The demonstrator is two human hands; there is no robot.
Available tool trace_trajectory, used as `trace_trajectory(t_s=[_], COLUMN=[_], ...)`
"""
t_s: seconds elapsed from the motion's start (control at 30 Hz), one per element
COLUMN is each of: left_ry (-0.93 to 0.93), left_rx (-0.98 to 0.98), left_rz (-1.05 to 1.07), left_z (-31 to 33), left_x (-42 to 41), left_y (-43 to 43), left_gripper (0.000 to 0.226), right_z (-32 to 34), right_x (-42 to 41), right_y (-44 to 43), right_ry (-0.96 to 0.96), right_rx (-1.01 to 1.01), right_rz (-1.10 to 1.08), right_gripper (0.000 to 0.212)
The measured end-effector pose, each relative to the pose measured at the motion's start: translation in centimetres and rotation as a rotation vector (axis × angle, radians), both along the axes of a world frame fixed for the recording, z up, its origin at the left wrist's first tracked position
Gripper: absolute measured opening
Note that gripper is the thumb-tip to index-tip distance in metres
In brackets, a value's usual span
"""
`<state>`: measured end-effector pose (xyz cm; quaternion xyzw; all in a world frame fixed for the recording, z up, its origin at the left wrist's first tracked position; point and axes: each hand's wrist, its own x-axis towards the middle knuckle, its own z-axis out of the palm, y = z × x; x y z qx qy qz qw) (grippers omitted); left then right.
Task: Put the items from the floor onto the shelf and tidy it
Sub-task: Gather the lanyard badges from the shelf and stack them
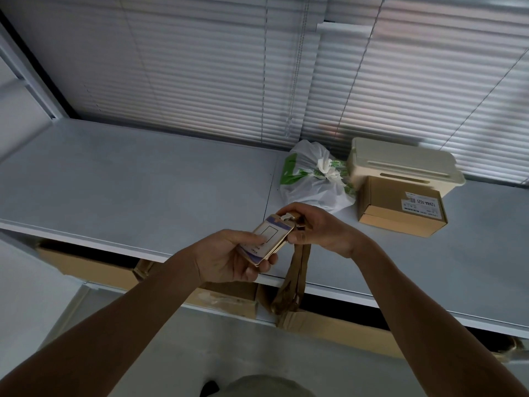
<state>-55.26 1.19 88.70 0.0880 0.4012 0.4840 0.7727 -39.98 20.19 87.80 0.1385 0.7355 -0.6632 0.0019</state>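
A stack of gold-edged badge holders (270, 237) is held over the front edge of the white shelf (128, 181). My left hand (229, 259) grips the stack from below, thumb on the top card. My right hand (320, 227) pinches the clip end, where tan lanyard straps (296, 279) hang down past the shelf edge. On the shelf behind sit a tied white and green plastic bag (312, 179), a cream lidded plastic box (400, 164) and a small cardboard box (398, 207) with a label.
Closed window blinds (257, 67) with pull cords back the shelf. Several cardboard boxes (91, 266) fill the level below the shelf. The left half of the shelf top is bare. A grey floor (286, 353) lies below.
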Motion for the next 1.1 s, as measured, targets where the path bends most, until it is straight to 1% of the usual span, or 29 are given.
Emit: trace_trajectory(t_s=[0.03,0.1,0.13,0.2,0.27,0.3,0.43,0.5,0.67,0.77,0.83,0.93,1.03,1.1], left_ry=[0.022,0.129,0.185,0.278,0.353,0.375,0.501,0.553,0.588,0.608,0.61,0.624,0.617,0.646], left_rx=[-0.016,-0.038,-0.046,-0.059,-0.079,-0.079,-0.071,-0.078,-0.102,-0.124,-0.155,-0.211,-0.265,-0.283], left_rz=[0.009,0.0,0.002,0.037,0.11,0.141,0.205,0.222,0.297,0.344,0.339,0.304,0.315,0.333], left_z=[0.3,0.9,1.2,1.4,1.5,1.6,1.7,1.0,-0.3,-1.1,-2.1,-5.0,-8.8,-11.0], left_x=[-0.2,-0.7,-1.0,-1.9,-3.1,-3.9,-8.3,-10.9,-16.9,-19.9,-21.0,-21.5,-21.4,-21.5], left_y=[0.1,0.3,0.3,0.6,0.9,1.0,2.4,3.6,7.7,10.4,12.2,14.2,16.0,17.4], left_gripper=[0.046,0.038,0.034,0.028,0.022,0.02,0.018,0.018,0.014,0.018,0.021,0.013,0.015,0.025], right_z=[0.1,0.3,0.5,0.6,0.3,-0.2,-2.9,-3.8,-5.3,-5.9,-6.4,-7.0,-7.9,-8.9], right_x=[-0.2,-0.7,-1.0,-1.6,-2.2,-2.6,-4.2,-5.2,-7.6,-8.8,-9.3,-10.2,-11.8,-12.9], right_y=[0.2,0.6,0.7,0.7,0.4,0.1,-1.1,-1.7,-4.0,-5.4,-6.2,-7.6,-8.4,-8.5], right_ry=[0.004,0.006,0.009,0.027,0.045,0.027,-0.141,-0.179,-0.237,-0.292,-0.331,-0.321,-0.326,-0.333], right_rx=[0.013,0.038,0.023,-0.07,-0.142,-0.139,-0.067,-0.067,-0.099,-0.123,-0.117,-0.177,-0.182,-0.171], right_rz=[0.004,0.016,0.019,0.02,0.034,0.017,-0.2,-0.281,-0.425,-0.533,-0.591,-0.631,-0.664,-0.709], right_gripper=[0.053,0.061,0.064,0.065,0.055,0.049,0.04,0.037,0.029,0.022,0.022,0.025,0.025,0.025])
